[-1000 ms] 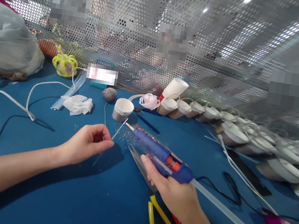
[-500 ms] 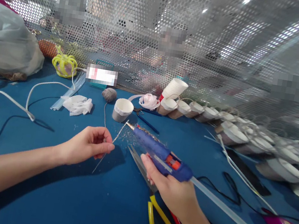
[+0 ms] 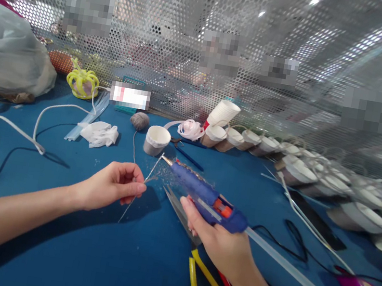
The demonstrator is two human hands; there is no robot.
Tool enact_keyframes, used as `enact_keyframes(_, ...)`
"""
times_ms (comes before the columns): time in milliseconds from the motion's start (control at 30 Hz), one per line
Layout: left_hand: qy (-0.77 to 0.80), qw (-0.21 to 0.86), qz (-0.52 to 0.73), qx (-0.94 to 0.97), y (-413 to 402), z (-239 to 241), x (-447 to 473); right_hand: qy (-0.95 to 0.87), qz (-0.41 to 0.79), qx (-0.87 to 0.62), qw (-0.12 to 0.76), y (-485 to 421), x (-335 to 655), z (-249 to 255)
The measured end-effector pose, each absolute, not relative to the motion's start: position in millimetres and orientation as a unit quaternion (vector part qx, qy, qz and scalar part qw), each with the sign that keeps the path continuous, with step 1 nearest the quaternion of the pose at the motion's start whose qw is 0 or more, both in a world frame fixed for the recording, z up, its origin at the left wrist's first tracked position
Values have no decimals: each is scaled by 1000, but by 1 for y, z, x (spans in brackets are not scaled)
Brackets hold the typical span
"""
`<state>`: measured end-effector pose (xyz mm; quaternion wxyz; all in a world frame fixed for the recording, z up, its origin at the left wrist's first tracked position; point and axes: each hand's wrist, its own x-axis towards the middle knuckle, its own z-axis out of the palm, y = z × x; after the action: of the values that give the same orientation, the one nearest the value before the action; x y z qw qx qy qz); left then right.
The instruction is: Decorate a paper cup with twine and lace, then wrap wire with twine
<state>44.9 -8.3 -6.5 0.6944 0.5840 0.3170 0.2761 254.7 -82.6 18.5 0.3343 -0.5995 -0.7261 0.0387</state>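
Note:
My left hand (image 3: 113, 189) pinches a thin grey strand (image 3: 139, 188) that slants up to the right and trails down to the blue table (image 3: 54, 217). My right hand (image 3: 225, 246) grips a blue glue gun (image 3: 204, 195) with a clear glue stick (image 3: 300, 278) sticking out behind. The gun's metal nozzle points left and sits right at the strand's upper end. A white paper cup (image 3: 157, 140) wrapped in grey yarn stands just beyond, and a grey yarn ball (image 3: 139, 120) lies behind it.
Rows of white cups (image 3: 304, 167) run along the right. Yellow-handled scissors (image 3: 199, 271) lie under my right wrist. A white cable (image 3: 13, 133), crumpled tissue (image 3: 99, 133), a yellow coil (image 3: 82, 82) and a grey bag (image 3: 5, 48) sit left. A perforated metal screen (image 3: 207, 43) stands behind.
My left hand has dropped slightly and shifted a little right, keeping its pinch on the strand. The glue gun has hardly moved, its nozzle staying at the strand's tip.

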Motion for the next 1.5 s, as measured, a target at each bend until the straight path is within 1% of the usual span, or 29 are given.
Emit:
enact_keyframes(233, 320, 699, 278, 576, -8, -4, 45, -670, 44, -627, 395, -82, 243, 13)
enact_keyframes(467, 309, 706, 278, 574, -8, -6, 44, -671, 121, -632, 369, -84, 248, 18)
enact_keyframes(733, 306, 706, 265, 581, -8, -7, 44, -647, 181, -637, 378, -83, 244, 25)
enact_keyframes(967, 306, 704, 262, 585, -8, -8, 43, -642, 188, -642, 375, -84, 245, 26)
enact_keyframes(1200, 303, 699, 266, 590, -7, -9, 44, -664, 142, -648, 345, -86, 249, 20)
enact_keyframes(1400, 306, 698, 267, 589, -7, -8, 44, -677, 131, -637, 344, -84, 250, 19)
enact_keyframes(1500, 305, 699, 265, 590, -7, -8, 44, -666, 150, -644, 344, -84, 248, 23)
